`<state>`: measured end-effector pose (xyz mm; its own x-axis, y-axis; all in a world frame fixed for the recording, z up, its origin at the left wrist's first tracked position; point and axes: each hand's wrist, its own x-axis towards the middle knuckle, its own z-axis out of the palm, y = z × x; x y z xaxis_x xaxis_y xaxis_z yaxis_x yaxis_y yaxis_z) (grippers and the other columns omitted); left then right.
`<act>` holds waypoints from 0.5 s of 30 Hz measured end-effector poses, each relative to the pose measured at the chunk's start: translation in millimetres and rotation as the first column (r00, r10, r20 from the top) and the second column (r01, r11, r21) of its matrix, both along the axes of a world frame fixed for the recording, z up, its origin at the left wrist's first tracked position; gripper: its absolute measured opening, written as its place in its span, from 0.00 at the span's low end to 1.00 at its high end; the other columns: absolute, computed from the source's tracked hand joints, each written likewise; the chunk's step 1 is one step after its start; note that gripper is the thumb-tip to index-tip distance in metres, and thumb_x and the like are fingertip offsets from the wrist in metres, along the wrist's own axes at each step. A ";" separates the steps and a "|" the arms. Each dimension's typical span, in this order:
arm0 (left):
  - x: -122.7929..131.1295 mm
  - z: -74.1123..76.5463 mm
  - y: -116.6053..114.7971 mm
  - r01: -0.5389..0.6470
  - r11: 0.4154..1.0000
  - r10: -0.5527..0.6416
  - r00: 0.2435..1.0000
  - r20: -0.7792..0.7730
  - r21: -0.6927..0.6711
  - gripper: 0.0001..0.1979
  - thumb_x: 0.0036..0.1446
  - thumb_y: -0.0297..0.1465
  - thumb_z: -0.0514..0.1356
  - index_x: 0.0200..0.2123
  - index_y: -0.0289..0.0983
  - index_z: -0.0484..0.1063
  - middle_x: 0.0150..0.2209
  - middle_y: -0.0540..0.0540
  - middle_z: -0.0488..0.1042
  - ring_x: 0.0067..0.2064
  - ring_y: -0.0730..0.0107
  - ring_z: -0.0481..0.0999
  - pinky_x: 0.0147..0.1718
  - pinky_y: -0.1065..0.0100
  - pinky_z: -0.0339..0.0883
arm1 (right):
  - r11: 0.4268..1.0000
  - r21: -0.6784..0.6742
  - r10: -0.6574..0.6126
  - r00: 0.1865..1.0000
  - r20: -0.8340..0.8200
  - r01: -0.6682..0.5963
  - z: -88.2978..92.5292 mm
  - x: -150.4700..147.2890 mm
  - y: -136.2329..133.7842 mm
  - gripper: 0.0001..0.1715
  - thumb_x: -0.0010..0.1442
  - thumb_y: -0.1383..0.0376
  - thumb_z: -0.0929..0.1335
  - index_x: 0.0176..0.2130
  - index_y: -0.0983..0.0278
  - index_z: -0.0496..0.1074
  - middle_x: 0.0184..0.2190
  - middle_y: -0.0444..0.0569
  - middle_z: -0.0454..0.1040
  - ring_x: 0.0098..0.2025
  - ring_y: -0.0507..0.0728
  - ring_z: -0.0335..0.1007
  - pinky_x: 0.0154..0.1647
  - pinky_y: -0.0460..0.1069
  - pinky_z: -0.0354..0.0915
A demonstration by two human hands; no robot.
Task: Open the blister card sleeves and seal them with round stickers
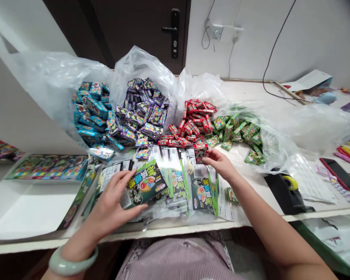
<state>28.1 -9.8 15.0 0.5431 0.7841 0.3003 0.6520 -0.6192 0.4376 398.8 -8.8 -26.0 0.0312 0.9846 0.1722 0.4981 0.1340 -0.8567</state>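
**Head view.** A white bench (26, 245) spans the frame, set against a white wall (309, 42) fitted with a power socket (217, 32), beside a dark door (140, 35). Forward of the hands, four heaps of small boxes rest on clear plastic bags (141, 66). From left to right they are blue boxes (90, 112), purple boxes (142, 109), red boxes (191, 124) and green boxes (236, 132). To the right of the right hand sit a black tape dispenser (288, 190) and a smartphone (341, 175).

The left hand (113, 198), wearing a pale jade bangle (72, 262), is spread palm-down. Its fingertips (134, 175) rest on a green-and-black blister card (146, 182), which lies at the front of overlapping packets (175, 202) between the hands. The right hand (220, 163) is partly curled, its fingertips (211, 153) touching a small red box (200, 151) directly ahead of it. Whether they pinch the box cannot be determined.
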 end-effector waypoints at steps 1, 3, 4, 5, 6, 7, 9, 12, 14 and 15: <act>0.1 -0.4 -2.1 0.003 1.000 -0.003 1.000 -0.003 -0.008 0.40 0.53 0.46 0.62 0.65 0.47 0.49 0.56 0.41 0.60 0.57 0.47 0.65 0.56 0.45 0.64 | 1.000 0.020 0.023 1.000 -0.011 -0.022 -1.6 -3.6 -2.0 0.16 0.59 0.56 0.66 0.43 0.62 0.72 0.40 0.51 0.76 0.42 0.58 0.73 0.42 0.55 0.70; -1.8 -0.8 -7.0 -0.002 1.000 0.002 1.000 -0.016 -0.022 0.40 0.53 0.45 0.62 0.65 0.47 0.49 0.56 0.41 0.60 0.57 0.48 0.65 0.57 0.47 0.63 | 0.994 0.066 0.085 0.996 0.026 -0.086 -6.5 -6.7 -3.7 0.11 0.56 0.63 0.68 0.41 0.60 0.75 0.45 0.52 0.74 0.51 0.60 0.69 0.53 0.61 0.65; -3.6 -0.9 -9.6 -0.008 1.000 0.007 1.000 -0.023 -0.024 0.40 0.53 0.45 0.63 0.65 0.46 0.49 0.56 0.42 0.60 0.57 0.49 0.65 0.57 0.47 0.63 | 0.987 0.087 0.125 0.989 0.078 -0.132 -9.6 -6.2 -4.7 0.12 0.55 0.67 0.68 0.40 0.59 0.76 0.48 0.52 0.73 0.54 0.61 0.66 0.57 0.63 0.60; -5.8 -0.9 -12.3 -0.013 1.000 0.012 0.999 -0.031 -0.026 0.41 0.53 0.45 0.63 0.65 0.46 0.49 0.56 0.42 0.60 0.57 0.49 0.65 0.57 0.48 0.63 | 0.978 0.100 0.167 0.975 0.145 -0.182 -12.8 -4.5 -6.5 0.15 0.54 0.71 0.67 0.40 0.58 0.77 0.51 0.52 0.71 0.57 0.61 0.63 0.59 0.65 0.57; -8.1 -1.0 -14.7 -0.017 0.999 0.016 0.999 -0.041 -0.031 0.41 0.53 0.45 0.63 0.65 0.46 0.49 0.56 0.41 0.60 0.58 0.49 0.65 0.57 0.48 0.63 | 0.968 0.101 0.203 0.956 0.214 -0.228 -15.7 -2.2 -9.3 0.19 0.53 0.74 0.65 0.41 0.57 0.78 0.53 0.52 0.70 0.59 0.61 0.61 0.60 0.66 0.55; -10.2 -1.0 -16.9 -0.020 0.999 0.018 0.999 -0.049 -0.037 0.41 0.53 0.45 0.63 0.65 0.46 0.48 0.57 0.41 0.59 0.58 0.49 0.64 0.57 0.49 0.63 | 0.962 0.093 0.224 0.935 0.276 -0.258 -18.0 0.2 -13.2 0.23 0.54 0.76 0.63 0.43 0.56 0.77 0.56 0.52 0.68 0.61 0.61 0.59 0.61 0.66 0.54; -12.7 -1.5 -19.8 -0.021 0.998 0.017 0.998 -0.062 -0.052 0.41 0.54 0.44 0.63 0.66 0.45 0.48 0.57 0.41 0.59 0.58 0.49 0.64 0.57 0.49 0.63 | 0.968 0.060 0.210 0.912 0.352 -0.245 -20.6 2.9 -23.0 0.27 0.56 0.76 0.60 0.50 0.57 0.74 0.60 0.53 0.63 0.64 0.61 0.56 0.61 0.66 0.54; -10.3 -2.8 -19.7 0.011 0.998 -0.015 0.998 -0.066 -0.063 0.42 0.53 0.43 0.64 0.66 0.45 0.47 0.58 0.40 0.59 0.59 0.49 0.64 0.58 0.49 0.63 | 0.992 -0.008 0.119 0.883 0.454 -0.129 -19.4 -3.1 -36.8 0.31 0.59 0.64 0.66 0.61 0.61 0.63 0.64 0.60 0.56 0.67 0.67 0.48 0.62 0.67 0.52; -5.8 -3.4 -17.6 0.047 0.997 -0.051 0.996 -0.069 -0.061 0.43 0.52 0.42 0.65 0.66 0.45 0.48 0.58 0.40 0.59 0.59 0.48 0.64 0.58 0.48 0.63 | 0.997 -0.033 0.076 0.852 0.518 -0.069 -15.0 -12.3 -41.7 0.41 0.54 0.56 0.71 0.62 0.63 0.60 0.63 0.62 0.58 0.66 0.71 0.49 0.61 0.69 0.52; -3.5 -3.4 -16.5 0.061 0.996 -0.066 0.995 -0.074 -0.061 0.43 0.51 0.42 0.65 0.66 0.45 0.48 0.58 0.40 0.59 0.59 0.48 0.64 0.58 0.48 0.63 | 0.999 -0.021 0.051 0.849 0.526 -0.047 -11.2 -17.2 -43.0 0.42 0.52 0.55 0.72 0.61 0.63 0.61 0.61 0.62 0.61 0.64 0.71 0.52 0.60 0.69 0.53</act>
